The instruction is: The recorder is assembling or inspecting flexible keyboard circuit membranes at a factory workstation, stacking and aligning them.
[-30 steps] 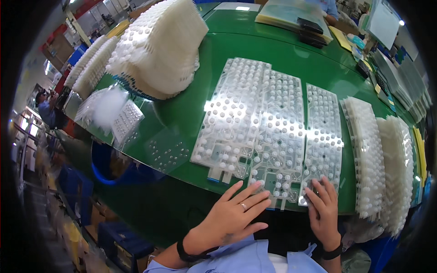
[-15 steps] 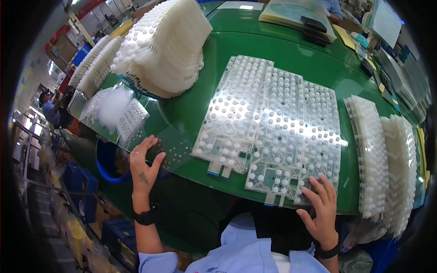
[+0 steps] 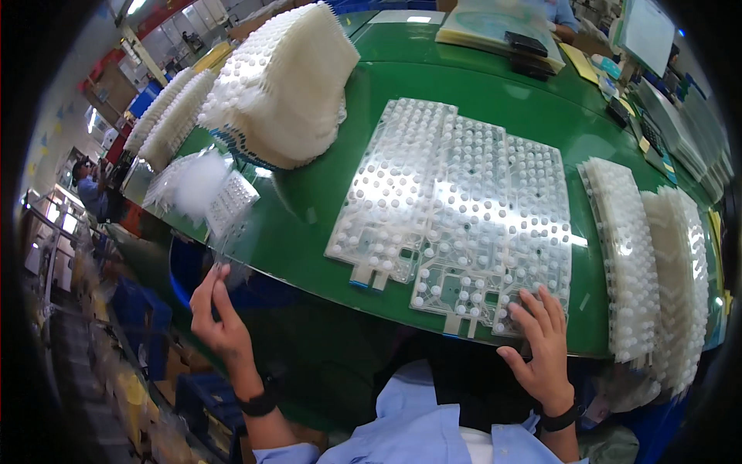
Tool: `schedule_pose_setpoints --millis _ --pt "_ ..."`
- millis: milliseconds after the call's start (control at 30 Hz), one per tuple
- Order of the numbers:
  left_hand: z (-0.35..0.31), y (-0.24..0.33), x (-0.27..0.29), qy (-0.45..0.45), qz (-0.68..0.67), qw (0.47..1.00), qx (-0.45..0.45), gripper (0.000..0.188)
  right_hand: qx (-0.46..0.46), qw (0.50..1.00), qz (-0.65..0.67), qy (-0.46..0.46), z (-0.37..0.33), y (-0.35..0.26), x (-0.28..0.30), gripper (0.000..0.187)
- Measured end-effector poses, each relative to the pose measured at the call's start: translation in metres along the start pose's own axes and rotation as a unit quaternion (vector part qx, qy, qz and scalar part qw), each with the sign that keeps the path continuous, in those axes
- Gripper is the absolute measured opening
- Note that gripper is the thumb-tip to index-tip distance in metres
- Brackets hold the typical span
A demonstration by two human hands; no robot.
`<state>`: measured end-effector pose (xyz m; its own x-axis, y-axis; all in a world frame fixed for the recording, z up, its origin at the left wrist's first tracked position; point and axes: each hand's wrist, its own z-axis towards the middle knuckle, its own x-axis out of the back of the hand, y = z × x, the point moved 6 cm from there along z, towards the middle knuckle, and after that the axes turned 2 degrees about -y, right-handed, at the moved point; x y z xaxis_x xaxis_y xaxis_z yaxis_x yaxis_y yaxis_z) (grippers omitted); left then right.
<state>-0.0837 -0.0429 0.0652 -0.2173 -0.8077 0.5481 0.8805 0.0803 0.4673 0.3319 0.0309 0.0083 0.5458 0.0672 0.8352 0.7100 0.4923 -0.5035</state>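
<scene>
Clear keyboard membrane sheets (image 3: 386,185) with rows of white rubber domes lie overlapping side by side on the green table, their short tails toward me. My right hand (image 3: 539,340) rests with fingers apart on the lower corner of the rightmost sheet (image 3: 533,232). Past the table's left front edge, my left hand (image 3: 220,313) has thumb and fingertips pinched together on a thin clear film (image 3: 238,271), which is blurred and hard to make out. Close beyond that hand lies a small dome-covered sheet (image 3: 230,203) beside a white fluffy-looking bundle (image 3: 197,185).
A tall fanned stack of dome sheets (image 3: 286,85) stands at the back left. More stacks (image 3: 618,255) line the right side. A blue bin (image 3: 185,271) sits below the left edge. Black boxes (image 3: 529,46) rest on flat sheets at the far side, near another person.
My left hand has moved left and toward me, its fingers closing into a pinch. The dotted clear film has left the table's front edge. My right hand stays on the membrane.
</scene>
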Motion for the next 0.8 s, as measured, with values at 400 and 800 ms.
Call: schedule_pose_setpoints --millis 400,800 --pt "-0.129 0.223 -0.102 -0.554 -0.296 0.708 -0.324 0.052 -0.301 0.715 0.63 -0.03 -0.067 0.023 0.0 0.045" --pt "-0.143 0.219 -0.136 -0.576 -0.412 0.704 0.065 0.037 -0.192 0.922 0.21 0.263 -0.081 0.002 0.048 0.056"
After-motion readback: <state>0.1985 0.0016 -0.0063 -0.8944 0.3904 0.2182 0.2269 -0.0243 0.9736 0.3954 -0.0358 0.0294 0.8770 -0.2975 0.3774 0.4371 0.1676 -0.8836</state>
